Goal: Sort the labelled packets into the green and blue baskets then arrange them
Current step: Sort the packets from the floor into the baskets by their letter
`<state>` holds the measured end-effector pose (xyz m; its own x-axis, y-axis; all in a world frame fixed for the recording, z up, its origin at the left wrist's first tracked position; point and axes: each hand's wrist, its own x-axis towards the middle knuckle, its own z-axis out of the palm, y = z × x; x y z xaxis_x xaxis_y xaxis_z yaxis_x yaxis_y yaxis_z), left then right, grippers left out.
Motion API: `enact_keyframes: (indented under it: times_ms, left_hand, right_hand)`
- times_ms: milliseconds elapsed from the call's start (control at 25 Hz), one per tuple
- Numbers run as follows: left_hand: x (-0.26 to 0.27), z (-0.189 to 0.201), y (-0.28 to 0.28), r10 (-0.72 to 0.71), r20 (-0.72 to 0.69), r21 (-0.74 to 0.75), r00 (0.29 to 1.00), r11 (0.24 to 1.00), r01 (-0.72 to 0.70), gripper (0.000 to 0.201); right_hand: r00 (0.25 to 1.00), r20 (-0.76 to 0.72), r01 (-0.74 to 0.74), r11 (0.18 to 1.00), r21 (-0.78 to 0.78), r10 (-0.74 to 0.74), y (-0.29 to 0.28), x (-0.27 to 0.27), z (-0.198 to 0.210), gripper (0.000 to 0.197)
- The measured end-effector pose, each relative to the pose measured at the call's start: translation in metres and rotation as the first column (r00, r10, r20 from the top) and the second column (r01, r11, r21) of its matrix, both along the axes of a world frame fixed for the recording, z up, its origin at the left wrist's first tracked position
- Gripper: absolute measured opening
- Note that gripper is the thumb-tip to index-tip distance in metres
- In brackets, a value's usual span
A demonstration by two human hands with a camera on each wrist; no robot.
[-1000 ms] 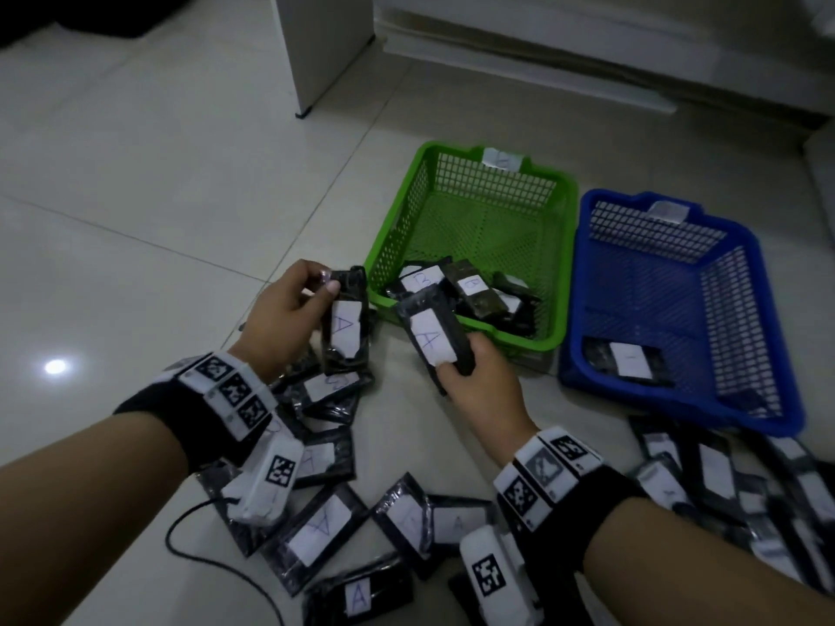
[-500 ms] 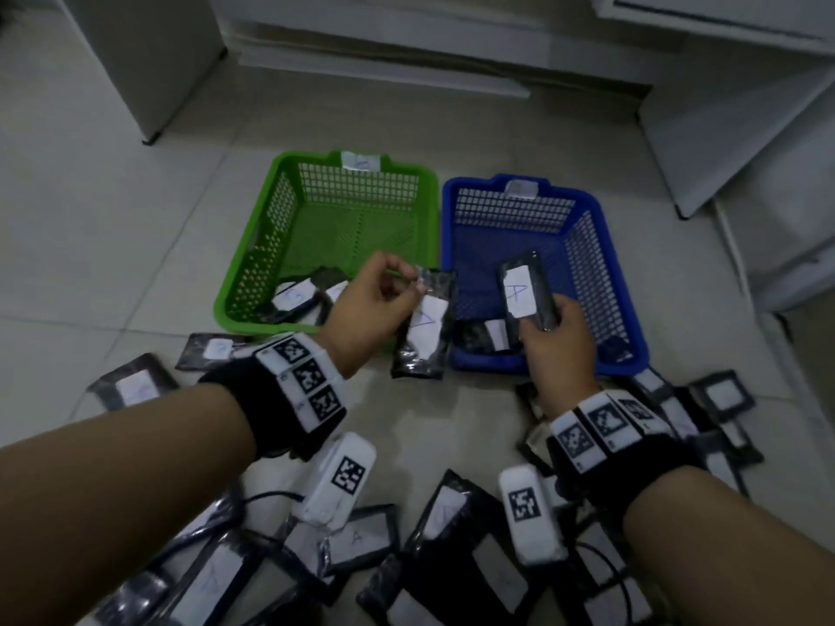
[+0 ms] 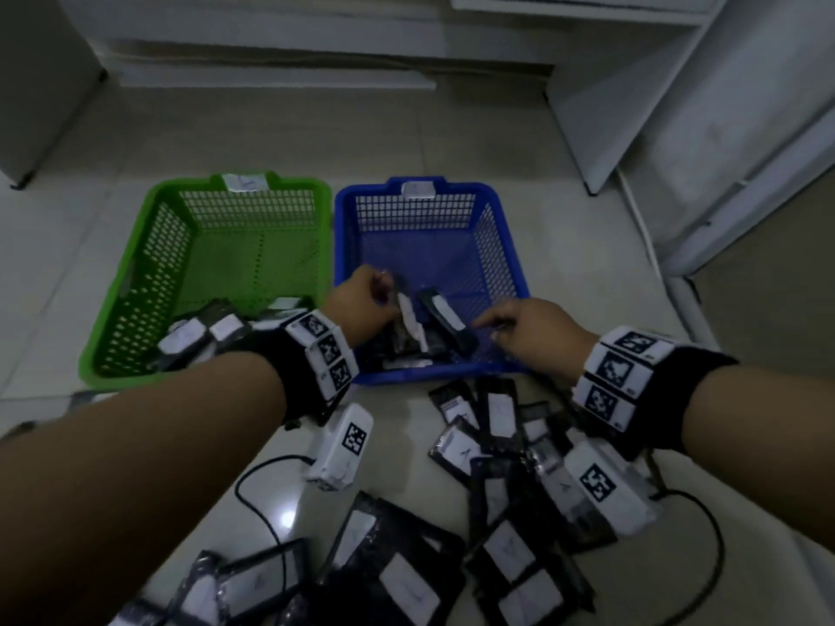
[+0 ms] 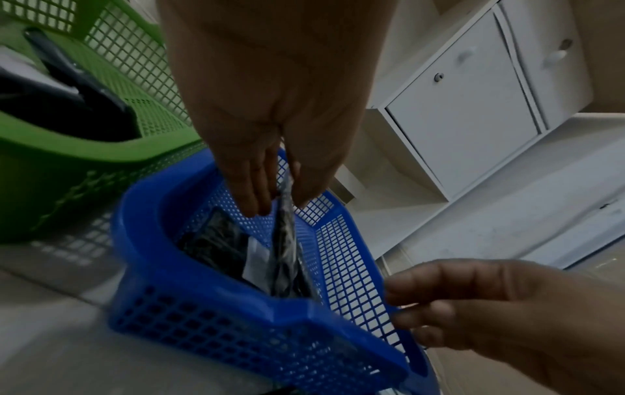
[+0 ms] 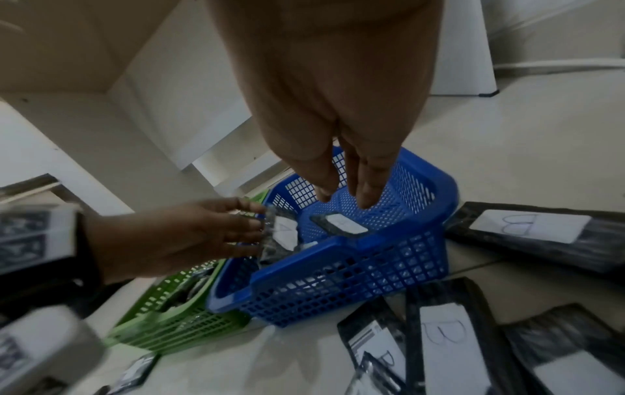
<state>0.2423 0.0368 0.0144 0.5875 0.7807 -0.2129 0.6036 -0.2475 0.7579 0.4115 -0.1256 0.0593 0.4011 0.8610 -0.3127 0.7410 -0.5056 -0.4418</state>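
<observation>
The green basket (image 3: 135, 264) and the blue basket (image 3: 508, 246) stand side by side on the tiled floor. My left hand (image 3: 384, 291) pinches a black packet with a white label (image 3: 409, 320) by its top edge and hangs it upright inside the blue basket's near end (image 4: 203, 334). My right hand (image 3: 492, 323) hovers over the same basket with straight fingers (image 5: 367, 195) and holds nothing. Just below it a labelled packet (image 5: 341, 225) lies in the basket. Several packets (image 3: 199, 332) sit in the green basket's near end.
Many loose labelled packets (image 3: 497, 413) cover the floor in front of the baskets, some marked B (image 5: 439, 331). White cabinets (image 3: 677, 106) stand to the right and behind. Thin black cables (image 3: 253, 485) trail over the floor near my wrists.
Both hands have moved forward and down into the blue basket. The right hand has let go of its packet, which now lies in the basket. The left hand still holds its packet.
</observation>
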Motion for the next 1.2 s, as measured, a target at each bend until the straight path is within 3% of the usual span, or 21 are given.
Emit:
enact_keyframes:
  times_ms: [80,120,240,320,440,520,680,880,960,1040,1120,1200]
  left_hand:
    - [0.004,-0.011,-0.013,0.01,-0.093,0.028,0.996,1.0,-0.007,0.027]
    - [0.008,-0.013,-0.026,0.026,-0.069,0.096,0.997,0.995,-0.019,0.026]
    - [0.017,-0.003,-0.083,0.088,0.21,0.312,0.974,0.938,-0.152,0.012]
    - [0.021,0.004,-0.124,0.061,0.26,0.281,0.964,0.95,-0.136,0.007]
    - [0.026,-0.005,-0.163,0.009,0.144,0.07,0.99,0.997,-0.019,0.004]
    - [0.031,-0.022,-0.17,0.0,0.049,0.032,0.999,0.999,-0.001,0.009]
    - [0.042,-0.058,-0.179,-0.005,-0.209,0.041,0.978,0.999,0.014,0.052]
    - [0.055,-0.066,-0.179,-0.042,-0.406,0.017,0.913,0.998,0.054,0.083]
    - [0.059,-0.062,-0.176,-0.072,-0.491,-0.03,0.868,0.997,0.065,0.085]
    - [0.062,-0.057,-0.176,-0.123,-0.533,-0.083,0.837,0.992,0.093,0.072]
    - [0.063,-0.052,-0.178,-0.167,-0.505,-0.122,0.847,0.985,0.122,0.054]
    - [0.061,-0.044,-0.179,-0.177,-0.4,-0.152,0.899,0.98,0.125,0.043]
  right_hand:
    - [0.998,-0.054,0.019,0.999,0.038,-0.017,-0.016,0.016,0.011,0.022]
    - [0.997,-0.067,0.051,0.997,0.059,-0.047,-0.026,0.027,0.014,0.02]
    - [0.983,-0.055,0.181,0.973,0.145,-0.174,-0.053,0.058,0.003,0.022]
    - [0.962,-0.057,0.273,0.946,0.172,-0.267,-0.07,0.076,-0.021,0.025]
    - [0.968,-0.033,0.249,0.959,0.133,-0.247,-0.083,0.093,-0.068,0.031]
    - [0.983,-0.03,0.182,0.977,0.109,-0.18,-0.08,0.096,-0.086,0.044]
    - [0.991,0.064,0.117,0.993,0.007,-0.117,-0.069,0.086,-0.106,0.063]
    - [0.97,-0.093,0.229,0.972,0.046,-0.224,-0.065,0.071,-0.1,0.034]
    - [0.929,-0.197,0.333,0.94,0.07,-0.314,-0.071,0.069,-0.094,0.029]
    - [0.843,-0.339,0.468,0.88,0.08,-0.418,-0.078,0.067,-0.087,0.027]
    - [0.712,-0.501,0.595,0.801,0.059,-0.492,-0.086,0.061,-0.08,0.029]
    - [0.556,-0.654,0.684,0.729,0.01,-0.513,-0.096,0.051,-0.07,0.024]
